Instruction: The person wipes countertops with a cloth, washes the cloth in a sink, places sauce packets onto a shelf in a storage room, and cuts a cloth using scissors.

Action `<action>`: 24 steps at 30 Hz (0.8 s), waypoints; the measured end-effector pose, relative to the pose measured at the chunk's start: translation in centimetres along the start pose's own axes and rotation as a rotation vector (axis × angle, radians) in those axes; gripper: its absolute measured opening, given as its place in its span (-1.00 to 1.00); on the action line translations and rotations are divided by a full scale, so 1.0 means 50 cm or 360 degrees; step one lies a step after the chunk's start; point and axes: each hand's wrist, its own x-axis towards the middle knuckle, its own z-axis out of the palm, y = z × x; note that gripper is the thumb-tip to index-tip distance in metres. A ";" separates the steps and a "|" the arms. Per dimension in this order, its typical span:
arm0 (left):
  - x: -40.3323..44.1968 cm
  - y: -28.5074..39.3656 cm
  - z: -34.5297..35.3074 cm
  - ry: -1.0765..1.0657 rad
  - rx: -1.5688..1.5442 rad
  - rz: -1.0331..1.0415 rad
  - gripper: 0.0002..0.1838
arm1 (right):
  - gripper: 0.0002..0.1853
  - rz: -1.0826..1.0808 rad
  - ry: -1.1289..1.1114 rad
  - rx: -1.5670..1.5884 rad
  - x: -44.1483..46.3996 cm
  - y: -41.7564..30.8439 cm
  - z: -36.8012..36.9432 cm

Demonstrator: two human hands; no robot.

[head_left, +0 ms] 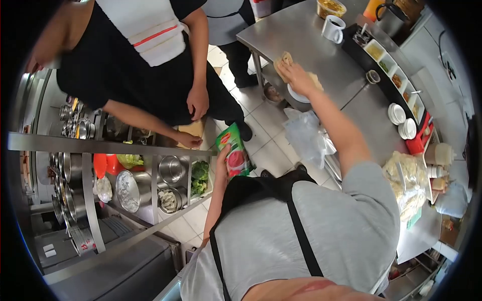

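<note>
My left hand [222, 160] grips the edge of a green packet [235, 150] with a red and pink picture on it, held upright beside the shelf frame. Over the edge of the steel table, my right hand [299, 80] is pressed onto a crumpled beige cloth [284, 61], its fingers bent over the fabric. More beige material shows on the far side of that hand. Just below it is a white round dish [299, 94], partly covered by my hand and wrist. A clear plastic bag [305, 135] hangs below the table edge.
A co-worker in black [145, 75] stands at the left, one hand [189, 140] near a board. Shelves hold a steel pot [131, 190] and greens [200, 176]. On the steel table [286, 30] are a white mug [333, 28], condiment trays [394, 78] and stacked dishes [396, 114].
</note>
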 end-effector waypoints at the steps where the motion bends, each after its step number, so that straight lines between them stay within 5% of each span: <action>1: 0.014 -0.002 0.041 -0.0022 0.0008 -0.0010 -0.56 | -0.43 -0.0013 0.0074 0.0063 -0.041 -0.006 -0.015; 2: 0.017 -0.008 0.078 -0.0087 0.0023 -0.0025 -0.56 | -0.43 0.0013 0.0069 0.0057 -0.091 -0.019 -0.027; 6: 0.052 -0.049 0.159 -0.0298 0.0048 -0.0102 -0.57 | -0.56 0.0643 0.0453 0.1330 -0.262 -0.081 -0.160; 12: 0.110 -0.064 0.312 -0.0307 -0.0030 -0.0054 -0.60 | -0.65 0.0987 0.0701 0.0933 -0.452 -0.002 -0.373; 18: 0.242 -0.011 0.443 -0.1139 -0.0802 0.0253 -0.67 | -0.69 0.1114 0.0541 0.0080 -0.527 0.090 -0.382; 20: 0.296 0.044 0.434 -0.0911 -0.0968 0.0326 -0.70 | -0.70 0.1081 0.0539 -0.0178 -0.520 0.099 -0.366; 24: 0.333 0.189 0.390 -0.0698 -0.1148 0.0603 -0.75 | -0.72 0.1064 0.0506 0.0167 -0.485 0.110 -0.360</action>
